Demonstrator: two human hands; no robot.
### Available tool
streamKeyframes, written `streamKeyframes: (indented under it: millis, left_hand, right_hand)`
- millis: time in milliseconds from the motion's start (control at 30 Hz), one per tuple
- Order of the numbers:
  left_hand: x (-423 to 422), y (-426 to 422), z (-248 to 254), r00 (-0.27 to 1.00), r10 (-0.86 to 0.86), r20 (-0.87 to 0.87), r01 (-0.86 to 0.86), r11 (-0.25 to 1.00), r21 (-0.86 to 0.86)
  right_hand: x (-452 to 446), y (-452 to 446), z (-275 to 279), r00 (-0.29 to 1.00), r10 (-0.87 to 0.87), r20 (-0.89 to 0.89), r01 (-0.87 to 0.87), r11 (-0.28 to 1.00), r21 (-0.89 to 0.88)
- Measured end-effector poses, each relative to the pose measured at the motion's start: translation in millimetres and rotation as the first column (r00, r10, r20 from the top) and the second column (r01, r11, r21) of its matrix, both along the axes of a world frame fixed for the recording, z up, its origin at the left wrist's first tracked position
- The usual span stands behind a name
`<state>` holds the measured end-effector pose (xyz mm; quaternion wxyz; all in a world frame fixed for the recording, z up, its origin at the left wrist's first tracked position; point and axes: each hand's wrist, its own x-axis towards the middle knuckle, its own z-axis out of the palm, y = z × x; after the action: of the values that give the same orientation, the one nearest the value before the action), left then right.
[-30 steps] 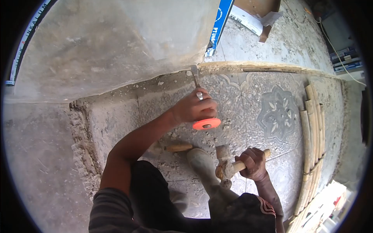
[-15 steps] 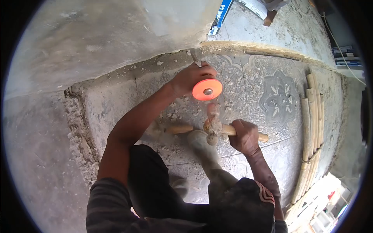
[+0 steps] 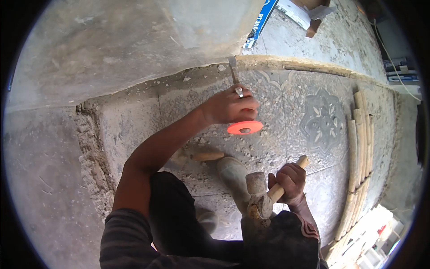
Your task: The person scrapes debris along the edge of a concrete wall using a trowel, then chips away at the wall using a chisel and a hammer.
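My left hand (image 3: pixel 230 106), a ring on one finger, is closed around a chisel (image 3: pixel 234 75). Its flat blade points away from me, with the tip at the seam where the wall meets the raised floor edge. An orange round hand guard (image 3: pixel 244 127) sits at the near end of the chisel, below my fist. My right hand (image 3: pixel 291 181) grips the wooden handle of a hammer (image 3: pixel 259 197). The hammer head hangs over my right knee, apart from the chisel. Rubble and chips (image 3: pixel 264 105) cover the patterned tiles (image 3: pixel 323 119) around the chisel.
A plastered wall (image 3: pixel 134 40) rises at upper left. A bundle of bamboo poles (image 3: pixel 357 175) lies along the right. A wooden piece (image 3: pixel 208 155) lies beside my boot (image 3: pixel 232 172). A blue-and-white package (image 3: pixel 260 23) and torn cardboard are on the raised floor.
The hammer has swung down toward my knee, away from the guard, its handle now tilted. My left hand and the chisel have shifted slightly toward me, and the guard tilts flatter.
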<state>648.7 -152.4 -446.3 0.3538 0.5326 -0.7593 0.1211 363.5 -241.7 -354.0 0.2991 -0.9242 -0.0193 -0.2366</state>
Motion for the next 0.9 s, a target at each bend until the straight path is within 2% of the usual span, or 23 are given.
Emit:
streamKeyframes:
  millis: [100,233,367,400,433,500,533,567,600,633,700,767,833,900]
  left_hand:
    - [-2,1,1,1.000,-0.010,0.024,0.008,0.999,0.053]
    - [2,2,7,0.998,-0.033,-0.051,0.034,0.999,0.025]
    - [4,0,7,0.999,-0.033,-0.043,0.034,0.999,0.026]
    - [3,-1,4,0.999,-0.037,-0.035,0.038,0.999,0.027]
    - [3,-1,1,0.995,-0.039,-0.091,0.047,0.996,0.082]
    - [10,-3,-7,0.981,-0.035,-0.189,0.069,0.983,0.173]
    - [14,-3,-13,0.961,0.031,-0.275,0.044,0.963,0.264]
    - [18,0,-19,0.953,0.023,-0.303,0.059,0.964,0.257]
    - [22,0,-13,0.944,0.005,-0.329,0.081,0.965,0.249]
    - [20,3,-10,0.931,-0.006,-0.365,0.102,0.965,0.243]
    - [14,8,-7,0.966,-0.010,-0.257,0.063,0.978,0.198]
    - [7,5,-2,0.987,-0.006,-0.160,0.027,0.992,0.124]
    - [-4,1,3,0.996,0.001,-0.092,0.003,0.999,0.046]
    - [-6,-3,-5,0.996,-0.003,-0.092,0.008,0.998,0.055]
  right_hand:
    - [0,7,11,0.997,0.051,0.065,-0.053,0.998,0.040]
    - [7,13,14,0.971,0.146,0.191,-0.169,0.980,0.109]
    - [14,12,-2,0.976,0.127,0.179,-0.126,0.992,-0.017]
    - [17,7,-10,0.987,0.097,0.125,-0.087,0.992,-0.089]
    - [22,-1,-23,0.998,0.047,-0.033,-0.048,0.998,-0.034]
    - [27,-8,-54,0.936,-0.209,-0.283,0.193,0.978,-0.083]
    - [20,-11,-53,0.932,-0.211,-0.295,0.195,0.977,-0.083]
    - [11,-11,-50,0.929,-0.212,-0.303,0.198,0.977,-0.077]
    - [5,-6,-39,0.964,-0.171,-0.204,0.174,0.985,-0.004]
    - [-4,0,-29,0.977,-0.106,-0.186,0.114,0.993,0.037]
    - [-12,11,-12,0.997,-0.044,-0.071,0.053,0.990,0.128]
    - [-12,13,-9,0.999,-0.047,0.021,0.044,0.993,0.107]
    - [-9,9,-6,0.999,-0.045,-0.002,0.045,0.996,0.083]
    - [-4,6,-6,0.997,-0.058,-0.046,0.062,0.995,0.079]
